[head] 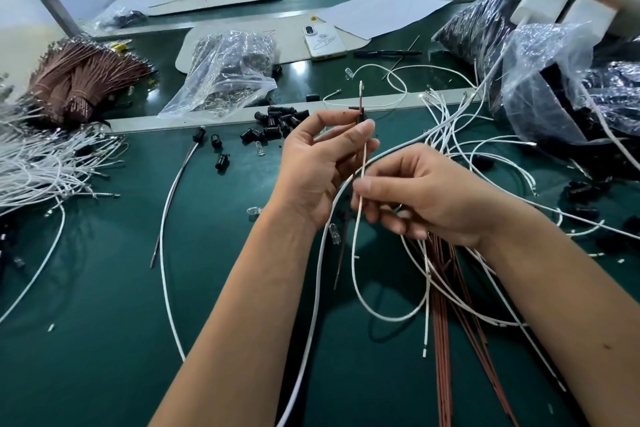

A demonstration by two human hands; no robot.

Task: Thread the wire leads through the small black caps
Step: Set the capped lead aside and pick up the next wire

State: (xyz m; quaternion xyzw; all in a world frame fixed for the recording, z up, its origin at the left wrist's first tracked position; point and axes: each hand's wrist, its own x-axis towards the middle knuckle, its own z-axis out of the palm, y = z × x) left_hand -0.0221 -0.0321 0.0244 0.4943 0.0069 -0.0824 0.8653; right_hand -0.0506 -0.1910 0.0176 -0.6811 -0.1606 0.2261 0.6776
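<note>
My left hand [318, 163] pinches a small black cap [361, 116] between thumb and fingertips above the green table. A brown lead [360, 99] with a metal tip sticks up out of the cap. Below the cap a white wire [363, 163] runs down to my right hand [422, 198], which pinches it between thumb and forefinger. The white wire loops on below that hand across the table. A pile of loose black caps [280, 121] lies just beyond my left hand.
Brown wire bundles [79, 80] and white wires [41, 163] lie at the left. A clear bag of metal parts [228, 69] and a phone [323, 42] sit behind. Dark-filled plastic bags [561, 87] crowd the right. Loose brown leads [446, 305] and white wires spread under my right forearm.
</note>
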